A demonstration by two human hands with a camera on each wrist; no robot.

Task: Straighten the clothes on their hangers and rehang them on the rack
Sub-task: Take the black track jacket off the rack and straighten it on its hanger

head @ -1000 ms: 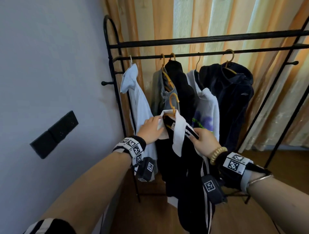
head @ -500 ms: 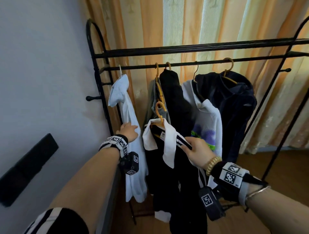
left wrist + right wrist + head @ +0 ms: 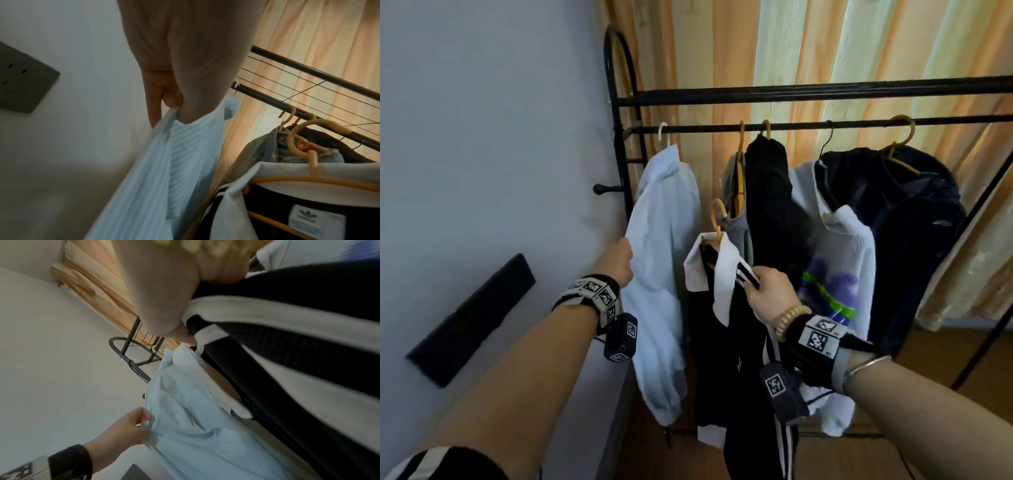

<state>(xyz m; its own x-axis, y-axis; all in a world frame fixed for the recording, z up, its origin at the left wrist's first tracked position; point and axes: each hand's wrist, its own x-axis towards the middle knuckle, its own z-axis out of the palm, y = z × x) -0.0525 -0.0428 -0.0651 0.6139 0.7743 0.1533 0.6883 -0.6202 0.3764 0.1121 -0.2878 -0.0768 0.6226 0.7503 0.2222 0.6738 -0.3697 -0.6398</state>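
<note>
A black rack (image 3: 808,128) carries several garments on hangers. At its left end a pale blue striped shirt (image 3: 661,274) hangs from a white hanger (image 3: 662,132). My left hand (image 3: 619,260) pinches that shirt's left edge (image 3: 170,120) between thumb and fingers. In front of the rack, off the rail, a black jacket with a white collar and white stripes (image 3: 722,308) hangs on an orange hanger (image 3: 717,219). My right hand (image 3: 767,291) grips the jacket's striped shoulder (image 3: 205,331) and holds it up.
A grey garment (image 3: 732,192), a black one (image 3: 770,205), a white printed top (image 3: 839,267) and a dark navy jacket (image 3: 914,233) hang further right. The wall (image 3: 482,137) with a dark socket plate (image 3: 472,315) is close on the left. Orange-striped curtains (image 3: 825,44) hang behind.
My left hand left the jacket's collar, moved left and took hold of the pale blue shirt's edge. The right hand kept its grip on the jacket's shoulder.
</note>
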